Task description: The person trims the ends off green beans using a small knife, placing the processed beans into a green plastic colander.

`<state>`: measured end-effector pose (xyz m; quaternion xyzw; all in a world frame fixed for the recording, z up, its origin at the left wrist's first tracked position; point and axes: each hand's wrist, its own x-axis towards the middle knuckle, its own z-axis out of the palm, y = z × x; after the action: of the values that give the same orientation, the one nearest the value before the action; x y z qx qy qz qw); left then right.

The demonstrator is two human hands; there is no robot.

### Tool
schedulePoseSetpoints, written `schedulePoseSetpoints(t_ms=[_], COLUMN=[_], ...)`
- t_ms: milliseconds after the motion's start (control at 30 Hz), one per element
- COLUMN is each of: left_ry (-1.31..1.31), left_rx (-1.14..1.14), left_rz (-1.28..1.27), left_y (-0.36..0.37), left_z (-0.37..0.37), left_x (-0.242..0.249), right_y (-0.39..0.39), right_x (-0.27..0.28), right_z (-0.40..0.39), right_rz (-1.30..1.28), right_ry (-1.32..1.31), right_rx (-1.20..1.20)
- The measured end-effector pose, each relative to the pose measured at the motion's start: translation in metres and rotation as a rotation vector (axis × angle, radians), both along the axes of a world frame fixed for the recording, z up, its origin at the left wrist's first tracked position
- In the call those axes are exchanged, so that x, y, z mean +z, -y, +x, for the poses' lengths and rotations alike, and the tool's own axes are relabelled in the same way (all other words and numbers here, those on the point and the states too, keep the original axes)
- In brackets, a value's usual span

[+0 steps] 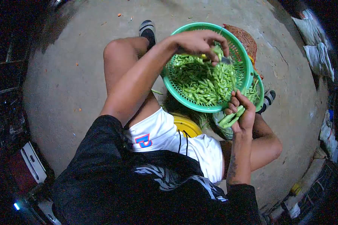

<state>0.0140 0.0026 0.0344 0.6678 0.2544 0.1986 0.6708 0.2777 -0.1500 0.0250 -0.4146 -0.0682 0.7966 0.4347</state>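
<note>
Green pods (pixel 231 118) in right hand (pixel 242 114), left hand (pixel 199 43) over basket (pixel 169 80).

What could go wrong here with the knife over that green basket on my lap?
The left hand works a small knife right by its own fingers, so a slip might nick them. The green basket is heaped with cut pieces and appears to rest on the knees, so a leg shift could tip it onto the concrete floor. The right hand grips several pods loosely; one might drop.
</note>
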Motion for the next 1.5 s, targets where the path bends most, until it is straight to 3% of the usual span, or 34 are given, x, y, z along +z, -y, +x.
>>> schedulePoseSetpoints(t_ms=[100,133,200,267,300,467,533,600,633,733,800,867,933,1067,1133,1200,1300,1367,1500], left_ry=[-0.016,-0.133,-0.004,0.149,0.103,-0.047,0.028,0.094,0.032,-0.060,0.049,-0.012,0.016,0.059,-0.035,0.065,-0.011,0.119,0.089], left_rx=[-0.089,-0.156,-0.193,0.000,0.037,-0.131,-0.176,-0.074,-0.031,0.019,-0.070,-0.145,-0.186,-0.035,-0.078,-0.189,-0.177,-0.081,-0.134], left_rz=[0.080,0.268,0.158,0.079,0.069,0.178,0.020,0.314,0.105,0.090,0.045,0.042,0.279,0.092,0.133,0.056,0.137,-0.011,-0.010], left_y=[0.022,0.024,0.016,0.005,-0.001,0.022,0.029,0.011,0.005,0.008,0.023,0.027,0.021,-0.001,0.014,0.026,0.024,0.017,0.020], left_z=[0.022,0.025,0.024,0.014,0.006,0.025,0.029,0.020,0.012,0.006,0.023,0.030,0.028,0.010,0.015,0.031,0.030,0.025,0.023], left_x=[-0.003,0.008,-0.001,-0.014,-0.008,0.001,0.002,-0.013,-0.011,0.007,0.002,-0.001,0.000,-0.010,0.006,-0.002,-0.001,-0.005,0.002], right_y=[-0.002,-0.002,-0.002,-0.002,-0.001,-0.004,-0.002,-0.002,-0.002,-0.003,-0.003,-0.002,-0.002,-0.005,-0.005,-0.005,-0.003,-0.003,-0.005], right_x=[0.005,0.006,0.005,0.002,0.001,0.005,0.007,0.008,0.006,0.004,0.007,0.011,0.005,0.006,0.006,0.006,0.005,0.008,0.011], right_z=[-0.009,-0.011,-0.008,-0.004,-0.004,-0.011,-0.013,-0.011,-0.009,-0.009,-0.013,-0.018,-0.013,-0.011,-0.013,-0.017,-0.018,-0.019,-0.021], right_rz=[-0.001,-0.005,-0.007,0.001,0.006,0.004,-0.009,-0.007,0.006,0.011,0.025,-0.019,-0.006,0.024,0.028,-0.006,0.072,0.090,0.112], right_ry=[0.018,0.028,0.023,-0.057,-0.060,-0.029,-0.031,-0.029,-0.047,-0.024,-0.017,-0.027,-0.070,-0.115,-0.099,-0.115,-0.032,0.016,0.074], right_rx=[-0.001,0.000,0.016,0.024,0.024,-0.009,-0.029,-0.010,-0.002,-0.009,-0.015,-0.068,-0.044,0.010,-0.008,-0.075,-0.066,-0.063,-0.046])
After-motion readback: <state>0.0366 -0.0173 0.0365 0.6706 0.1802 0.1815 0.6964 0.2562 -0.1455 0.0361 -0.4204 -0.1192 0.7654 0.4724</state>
